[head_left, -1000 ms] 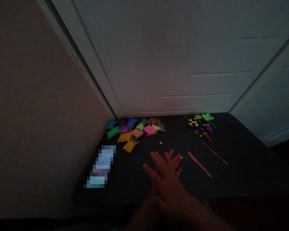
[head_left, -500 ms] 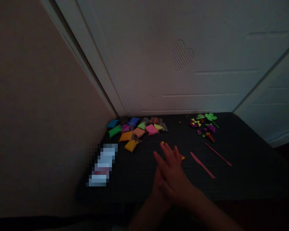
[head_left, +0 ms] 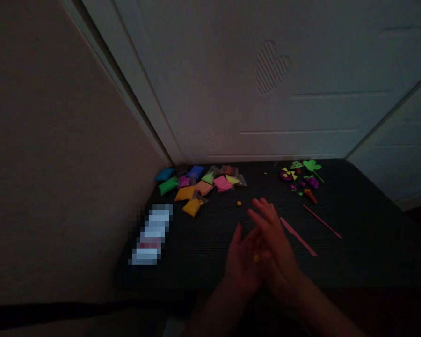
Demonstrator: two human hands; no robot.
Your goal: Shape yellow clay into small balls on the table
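My left hand (head_left: 241,264) is palm up above the near part of the dark table, its thumb apart from its slightly curled fingers. On its palm rests a small yellow clay ball (head_left: 256,258). My right hand (head_left: 281,255) is tilted over it from the right, fingers stretched out, its lower edge close to the ball; whether it touches is unclear. A second yellow clay ball (head_left: 239,203) lies on the table beyond the hands. Right of my right hand lie a pink plastic knife (head_left: 298,236) and a thin pink modelling stick (head_left: 323,222).
Several bags of coloured clay (head_left: 196,187) lie at the back left of the table (head_left: 196,257). Small clay figures stand at the back right, among them a green clover (head_left: 312,165) and an orange carrot (head_left: 310,195). A pixelated bright item (head_left: 152,234) lies at the left edge.
My hands have parted from being pressed palm to palm and shifted right and down, uncovering the yellow ball on my left palm. The view has tilted slightly.
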